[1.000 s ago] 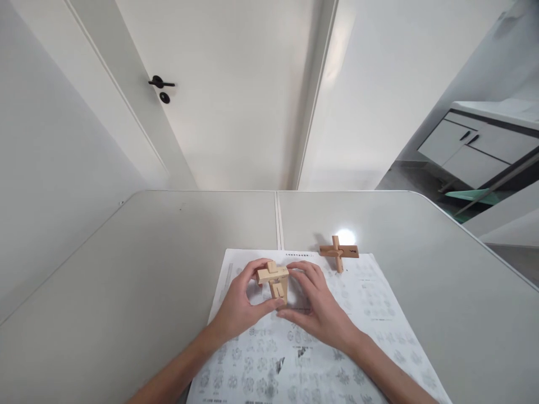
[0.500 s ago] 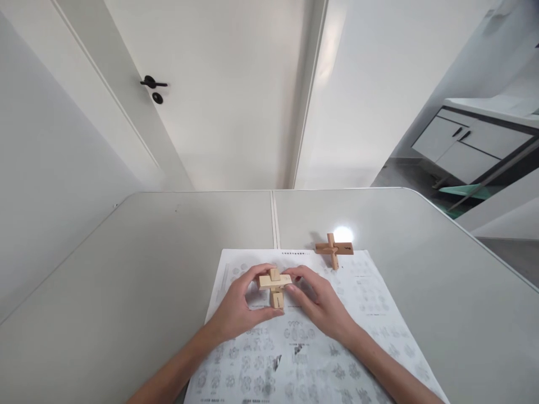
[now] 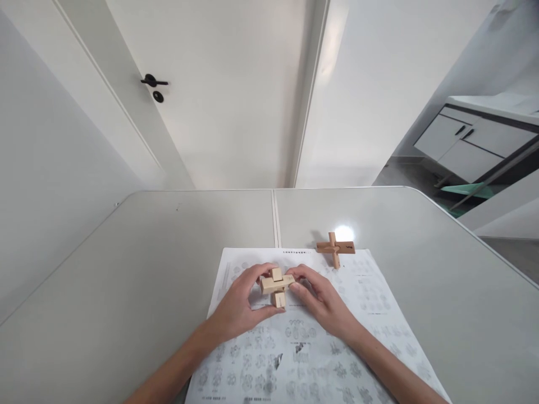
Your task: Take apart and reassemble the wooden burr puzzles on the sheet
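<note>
Wooden puzzle (image 3: 275,285) held just above printed sheet (image 3: 311,348). Left hand (image 3: 238,306) fingers pinched on left side, right hand (image 3: 322,300) fingertips pinched on crossbar end. Judged light, stiff, loosely interlocked; best gripped by bar ends.

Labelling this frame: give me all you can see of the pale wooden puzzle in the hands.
The pale wooden puzzle is a small cluster of light, unfinished-looking square bars crossing at right angles: one bar roughly level, one upright with a slot in its lower end. It is held just over the printed sheet; whether it touches the sheet is unclear. The left hand pinches it from the left, the right hand from the right.
</note>
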### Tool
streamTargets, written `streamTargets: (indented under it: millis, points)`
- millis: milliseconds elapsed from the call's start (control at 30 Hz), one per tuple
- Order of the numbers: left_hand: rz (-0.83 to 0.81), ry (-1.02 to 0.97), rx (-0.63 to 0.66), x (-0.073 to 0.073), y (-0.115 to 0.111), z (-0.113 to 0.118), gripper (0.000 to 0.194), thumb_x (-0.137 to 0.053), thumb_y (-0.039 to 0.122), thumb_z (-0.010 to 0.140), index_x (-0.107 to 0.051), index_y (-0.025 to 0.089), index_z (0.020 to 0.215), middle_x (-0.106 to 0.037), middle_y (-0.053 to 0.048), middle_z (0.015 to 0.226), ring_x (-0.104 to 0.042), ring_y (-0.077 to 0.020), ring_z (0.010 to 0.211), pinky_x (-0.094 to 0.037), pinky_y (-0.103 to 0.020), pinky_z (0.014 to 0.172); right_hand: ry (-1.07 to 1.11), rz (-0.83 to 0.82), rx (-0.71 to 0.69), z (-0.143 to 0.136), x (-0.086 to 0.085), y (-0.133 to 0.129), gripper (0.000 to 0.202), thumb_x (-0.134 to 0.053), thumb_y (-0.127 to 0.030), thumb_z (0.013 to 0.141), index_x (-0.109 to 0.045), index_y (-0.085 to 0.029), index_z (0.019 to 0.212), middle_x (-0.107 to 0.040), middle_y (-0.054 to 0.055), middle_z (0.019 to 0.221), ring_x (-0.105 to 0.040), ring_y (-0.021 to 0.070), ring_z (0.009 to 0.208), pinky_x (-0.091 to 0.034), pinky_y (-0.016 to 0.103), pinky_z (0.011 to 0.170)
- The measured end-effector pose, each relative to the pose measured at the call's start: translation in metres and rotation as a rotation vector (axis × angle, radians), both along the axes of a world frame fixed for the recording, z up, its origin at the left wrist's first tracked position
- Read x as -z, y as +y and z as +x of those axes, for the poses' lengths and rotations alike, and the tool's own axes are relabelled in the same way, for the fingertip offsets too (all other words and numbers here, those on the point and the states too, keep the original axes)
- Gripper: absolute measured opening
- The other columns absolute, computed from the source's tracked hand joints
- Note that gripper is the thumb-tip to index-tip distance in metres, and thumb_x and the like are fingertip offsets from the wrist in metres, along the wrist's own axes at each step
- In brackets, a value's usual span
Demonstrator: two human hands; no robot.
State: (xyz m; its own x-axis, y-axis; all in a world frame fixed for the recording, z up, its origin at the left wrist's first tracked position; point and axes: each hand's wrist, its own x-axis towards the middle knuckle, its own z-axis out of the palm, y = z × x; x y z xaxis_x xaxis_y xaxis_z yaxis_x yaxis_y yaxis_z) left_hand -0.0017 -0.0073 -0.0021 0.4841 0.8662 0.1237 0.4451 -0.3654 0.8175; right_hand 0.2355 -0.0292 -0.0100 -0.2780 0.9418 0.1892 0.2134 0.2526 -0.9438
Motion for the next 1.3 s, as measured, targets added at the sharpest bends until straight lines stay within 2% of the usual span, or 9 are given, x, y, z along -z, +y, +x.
streamTargets:
  millis: [167,300,400,533,633,867,1033,1200,1300]
  points:
    - [0.084,0.012,-0.06,-0.003,0.008,-0.004,0.055,-0.081,0.025,0.083,-0.055,0.031,0.131,-0.069,-0.003,0.121,-0.066,-0.0231,0.106,-0.054,-0.039,0.098,0.105,-0.063,-0.004,0.0,-0.002,0.0,0.027,-0.049,-0.048,0.109,-0.065,-0.027,0.112,-0.066,0.005,0.101,-0.064,0.0232,0.093,-0.052,0.034,0.082]
    - [0.13,0.048,-0.025,-0.008,0.013,-0.006,0.056,-0.082,0.023,0.08,-0.055,0.03,0.128,-0.065,-0.005,0.127,-0.063,-0.0252,0.118,-0.052,-0.041,0.104,0.176,-0.146,0.074,0.003,-0.001,0.001,0.029,-0.049,-0.05,0.109,-0.064,-0.026,0.116,-0.07,0.005,0.097,-0.067,0.0237,0.095,-0.052,0.036,0.086]
    - [0.16,0.078,0.049,-0.009,0.017,-0.009,0.058,-0.083,0.023,0.08,-0.056,0.03,0.131,-0.06,-0.007,0.137,-0.058,-0.0278,0.129,-0.049,-0.044,0.111,0.181,-0.158,0.132,0.004,-0.001,0.004,0.03,-0.05,-0.051,0.108,-0.065,-0.026,0.117,-0.069,0.003,0.086,-0.066,0.0221,0.086,-0.051,0.035,0.081]
    - [0.206,0.143,0.112,-0.009,0.02,-0.011,0.056,-0.086,0.026,0.077,-0.059,0.028,0.126,-0.061,-0.007,0.129,-0.058,-0.0289,0.124,-0.051,-0.045,0.107,0.056,-0.104,0.214,0.004,-0.001,0.005,0.03,-0.049,-0.046,0.108,-0.069,-0.024,0.112,-0.062,0.001,0.079,-0.059,0.0191,0.073,-0.049,0.032,0.069]
    - [0.235,0.206,0.141,-0.008,0.021,-0.009,0.054,-0.086,0.027,0.076,-0.06,0.026,0.123,-0.062,-0.006,0.121,-0.06,-0.0283,0.116,-0.052,-0.044,0.102,-0.12,-0.024,0.244,0.001,0.0,0.004,0.028,-0.05,-0.041,0.107,-0.071,-0.022,0.107,-0.065,0.002,0.081,-0.057,0.0184,0.069,-0.047,0.031,0.064]
    - [0.2,0.293,0.159,-0.004,0.016,-0.006,0.067,-0.087,0.034,0.077,-0.056,0.028,0.136,-0.061,-0.008,0.131,-0.061,-0.0303,0.118,-0.053,-0.044,0.102,-0.37,0.106,0.235,-0.002,0.01,0.002,0.024,-0.05,-0.039,0.108,-0.067,-0.023,0.112,-0.071,0.004,0.084,-0.064,0.0213,0.068,-0.049,0.035,0.064]
    - [0.162,0.318,0.16,-0.003,0.012,-0.005,0.078,-0.088,0.038,0.078,-0.049,0.032,0.145,-0.059,-0.008,0.142,-0.065,-0.0242,0.097,-0.056,-0.043,0.095,-0.386,0.163,0.184,-0.001,0.014,0.001,0.022,-0.048,-0.036,0.11,-0.064,-0.024,0.118,-0.073,0.005,0.089,-0.068,0.0236,0.077,-0.053,0.037,0.069]
    - [0.215,0.314,0.164,-0.002,0.011,-0.003,0.081,-0.089,0.044,0.079,-0.048,0.03,0.147,-0.059,-0.01,0.146,-0.062,-0.033,0.125,-0.049,-0.048,0.109,-0.339,0.204,0.068,-0.004,0.009,-0.002,0.021,-0.042,-0.028,0.111,-0.061,-0.024,0.12,-0.072,0.006,0.094,-0.067,0.0229,0.08,-0.054,0.036,0.071]
    - [0.23,0.307,0.129,0.0,0.012,-0.003,0.08,-0.09,0.048,0.078,-0.05,0.03,0.145,-0.063,-0.01,0.143,-0.061,-0.0339,0.128,-0.048,-0.05,0.111,-0.318,0.229,-0.001,-0.005,0.006,-0.002,0.023,-0.041,-0.024,0.111,-0.06,-0.025,0.124,-0.072,0.007,0.102,-0.068,0.023,0.085,-0.056,0.037,0.074]
